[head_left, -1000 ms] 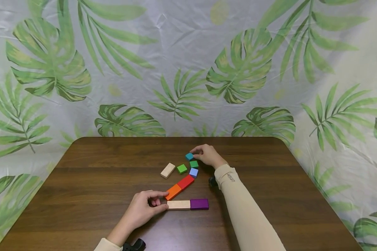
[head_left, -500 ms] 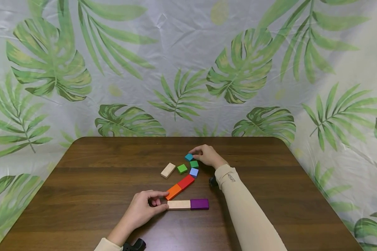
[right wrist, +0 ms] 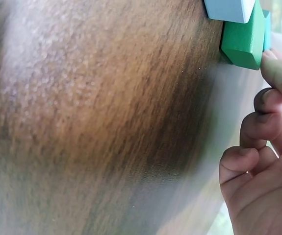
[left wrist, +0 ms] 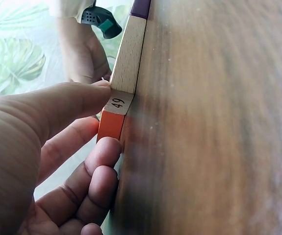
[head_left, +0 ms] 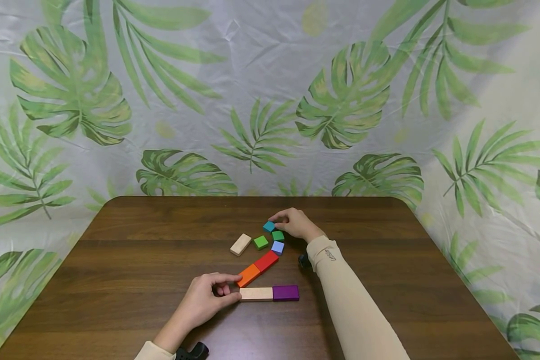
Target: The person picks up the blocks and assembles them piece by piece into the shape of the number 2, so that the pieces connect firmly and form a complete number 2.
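My right hand (head_left: pixel 295 223) pinches a small teal block (head_left: pixel 268 226) by its right side, between thumb and index finger, beside a dark green block (head_left: pixel 277 235). A light blue block (head_left: pixel 277 247) lies just nearer. In the right wrist view the green block (right wrist: pixel 243 41) hides most of the teal one. My left hand (head_left: pixel 202 300) touches two blocks' left ends: the thumb on a plain wooden block (head_left: pixel 256 294) marked 49 on its end, the index finger at an orange block (head_left: pixel 249 275). A red block (head_left: pixel 266 261) continues the orange one; a purple block (head_left: pixel 285 293) adjoins the wooden one.
A bright green block (head_left: pixel 260 242) and another plain wooden block (head_left: pixel 240 244) lie left of the blue and green blocks. All are on a dark brown wooden table (head_left: pixel 139 280). Behind its far edge hangs a leaf-patterned cloth (head_left: pixel 270 75).
The right hand has slid the teal block slightly left and nearer, closer to the dark green block. The left hand and the other blocks stay where they were.
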Motion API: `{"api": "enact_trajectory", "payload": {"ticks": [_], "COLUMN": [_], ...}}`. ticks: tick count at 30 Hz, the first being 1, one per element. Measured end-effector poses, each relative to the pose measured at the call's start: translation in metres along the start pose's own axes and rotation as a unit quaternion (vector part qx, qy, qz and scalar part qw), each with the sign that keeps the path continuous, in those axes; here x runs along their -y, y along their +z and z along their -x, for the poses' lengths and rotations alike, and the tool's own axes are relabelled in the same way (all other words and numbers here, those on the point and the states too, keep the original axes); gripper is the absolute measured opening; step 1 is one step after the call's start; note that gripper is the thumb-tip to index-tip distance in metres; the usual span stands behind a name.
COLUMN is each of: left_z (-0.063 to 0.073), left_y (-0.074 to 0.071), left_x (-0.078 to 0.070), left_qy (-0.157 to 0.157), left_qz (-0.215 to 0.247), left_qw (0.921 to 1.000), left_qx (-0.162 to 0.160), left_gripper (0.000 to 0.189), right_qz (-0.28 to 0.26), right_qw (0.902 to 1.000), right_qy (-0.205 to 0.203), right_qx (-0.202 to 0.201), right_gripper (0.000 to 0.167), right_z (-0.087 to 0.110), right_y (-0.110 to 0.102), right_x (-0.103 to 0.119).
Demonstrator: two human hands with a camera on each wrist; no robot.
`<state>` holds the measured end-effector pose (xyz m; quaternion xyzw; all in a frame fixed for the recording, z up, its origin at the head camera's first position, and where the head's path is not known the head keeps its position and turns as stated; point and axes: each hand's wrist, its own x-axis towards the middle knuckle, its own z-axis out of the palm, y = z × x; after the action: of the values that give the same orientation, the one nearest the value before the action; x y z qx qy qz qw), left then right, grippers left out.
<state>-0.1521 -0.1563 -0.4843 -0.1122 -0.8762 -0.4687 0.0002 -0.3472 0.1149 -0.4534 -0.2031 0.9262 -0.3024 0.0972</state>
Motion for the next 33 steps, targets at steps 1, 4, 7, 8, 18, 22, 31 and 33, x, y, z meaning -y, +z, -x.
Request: {"api": "enact_trajectory", "payload": {"ticks": [1,4,7,8,18,22,31,33], "left_z": [-0.0002,-0.0005,-0.0007,-0.0007,0.0017,0.0012,0.0003,0.0002], "left_y": [0.0000,0.0001,0.0001,0.0002,0.0009,0.0009,0.0002,0.0002], "left_x": [-0.0001,-0.0006,-0.0008,-0.0008,0.0015,0.0015,-0.0002,-0.0003], "left_qy": [0.000,0.000,0.001,0.001,0.003,0.003,0.003,0.003], "left_qz": [0.000,0.001,0.002,0.002,0.000,-0.002,-0.003,-0.004], "left_qw": [1.0000,1.0000,1.0000,1.0000,1.0000,1.0000,1.0000,1.0000], "left_qx": [0.001,0.003,0.004,0.004,0.001,-0.001,0.001,0.001], "left_gripper": [0.031,0.031,0.031,0.031,0.031,0.031,0.030,0.030], "right_qz": [0.000,0.002,0.003,0.003,-0.006,-0.011,-0.015,-0.015], "right_qw": [1.0000,1.0000,1.0000,1.0000,0.9999,0.9998,0.9997,0.9997], "right_qy": [0.000,0.002,0.004,0.003,-0.006,0.002,0.002,0.002], "right_qx": [0.001,0.003,0.004,0.004,0.010,0.016,0.017,0.018], "right_gripper": [0.026,0.027,0.027,0.027,0.028,0.029,0.028,0.028], "right_z": [0.0000,-0.0001,-0.0003,-0.0004,-0.0045,-0.0062,-0.0071,-0.0068], "right_y": [-0.0001,-0.0008,-0.0017,-0.0021,-0.0016,-0.0008,-0.0014,-0.0018], "right_x": [-0.0001,-0.0002,0.0002,0.0005,0.0053,0.0074,0.0060,0.0057]}}
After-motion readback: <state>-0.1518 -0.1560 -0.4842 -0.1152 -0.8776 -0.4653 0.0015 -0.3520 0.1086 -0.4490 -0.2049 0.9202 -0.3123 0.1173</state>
